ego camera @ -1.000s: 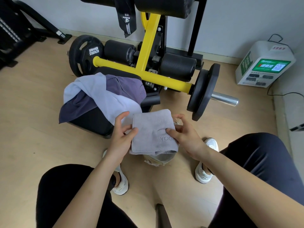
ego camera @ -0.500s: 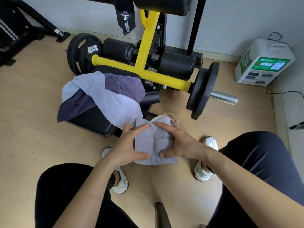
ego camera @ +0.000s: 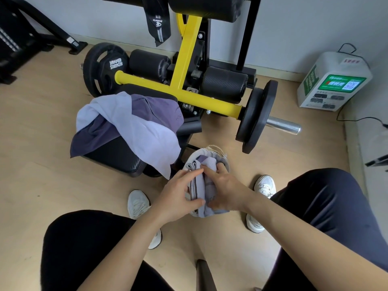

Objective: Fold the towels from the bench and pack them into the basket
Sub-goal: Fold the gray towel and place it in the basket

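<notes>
Grey folded towel seen from head, held at mouth of basket on floor between shoes. Left hand pinching its left edge, thumb and fingers curled round. Right hand gripping right side, fingers over top. Loose towels heaped on bench, just beside basket.

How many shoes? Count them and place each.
2. The left shoe is left of the basket, and the right shoe is right of it. Each is partly covered; none seems fully hidden.
</notes>
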